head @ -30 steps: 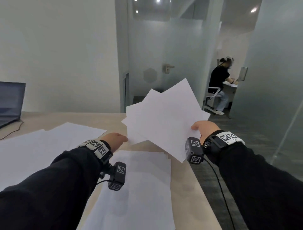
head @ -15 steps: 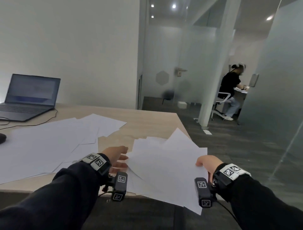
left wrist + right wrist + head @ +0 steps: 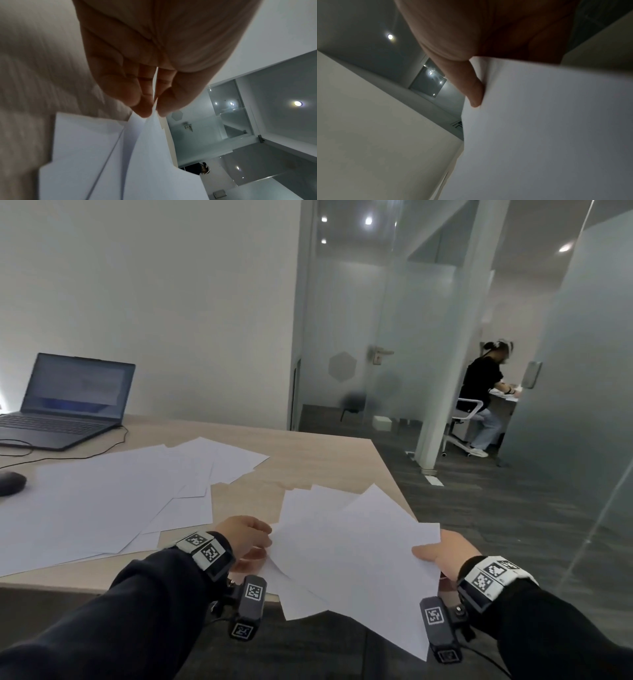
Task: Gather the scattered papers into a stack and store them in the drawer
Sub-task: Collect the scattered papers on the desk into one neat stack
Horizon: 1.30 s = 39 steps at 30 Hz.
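You're mid-gather: your left hand [image 3: 245,537] pinches and your right hand [image 3: 445,553] grips, fingers probably beneath, a fanned sheaf [image 3: 356,556] at the worktop [image 3: 308,453] corner. Next, square it; loose sheets [image 3: 113,501] remain left of it.

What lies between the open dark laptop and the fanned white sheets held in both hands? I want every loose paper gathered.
In the head view, scattered white papers and bare wooden desk lie between the laptop and the held sheets.

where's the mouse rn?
Head view, far left: the mouse sits on the table, in front of the laptop and just left of the loose papers.
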Motion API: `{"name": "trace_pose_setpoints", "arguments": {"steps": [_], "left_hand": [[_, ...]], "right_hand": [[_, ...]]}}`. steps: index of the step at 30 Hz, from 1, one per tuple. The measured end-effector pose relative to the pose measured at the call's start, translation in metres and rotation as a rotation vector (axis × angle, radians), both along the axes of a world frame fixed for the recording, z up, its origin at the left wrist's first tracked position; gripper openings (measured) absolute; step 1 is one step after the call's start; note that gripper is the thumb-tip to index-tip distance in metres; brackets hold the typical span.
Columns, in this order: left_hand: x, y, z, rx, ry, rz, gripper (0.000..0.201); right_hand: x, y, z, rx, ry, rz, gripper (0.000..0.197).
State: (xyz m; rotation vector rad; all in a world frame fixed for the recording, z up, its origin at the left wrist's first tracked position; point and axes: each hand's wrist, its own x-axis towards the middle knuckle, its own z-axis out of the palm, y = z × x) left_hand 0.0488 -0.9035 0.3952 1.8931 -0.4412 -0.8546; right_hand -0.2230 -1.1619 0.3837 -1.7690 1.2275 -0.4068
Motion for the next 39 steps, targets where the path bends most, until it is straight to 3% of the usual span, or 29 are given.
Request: {"name": "trace_pose_setpoints", "arguments": {"steps": [4,7,12,20,26,30,32,35,39], "left_hand": [[-0.005,-0.005,-0.003,-0.009,-0.049,-0.013,0.022],[-0.003,-0.006,-0.004,0.001,-0.085,-0.007,0.030],[0.002,-0.007,-0.005,0.037,-0.045,-0.006,0.037],[0.014,-0.003,-0.001,0.032,-0.042,0.081,0.029],[0.023,0.001,-0.009,-0.031,0.044,0.215,0.041],[0.025,0.010,-0.006,-0.148,0.124,0.356,0.043],[0.015,0.018,-0.001,-0.168,0.051,0.315,0.048],[-0.008,0.032,0.005,-0.107,-0.224,0.129,0.052],[-0.035,0.052,0.010,-0.031,-0.400,-0.086,0.023]], "right_hand": [[-0.005,-0.003,-0.007,0.038,-0.025,0.029,0.034],[-0.008,0.005,-0.002,0.014,-0.050,0.002,0.019],[-0.014,0.002,-0.004,0.069,-0.154,-0.033,0.009],[-0.015,-0.002,-0.006,0.212,-0.260,-0.113,0.022],[-0.016,0.002,-0.004,0.164,-0.155,-0.030,0.010],[-0.011,0.007,-0.002,0.065,-0.077,-0.007,0.016],[-0.008,0.011,-0.001,0.052,-0.040,0.011,0.019],[-0.005,0.015,-0.001,0.035,-0.020,0.021,0.024],[-0.001,0.023,-0.001,0.008,0.005,0.030,0.025]]}}
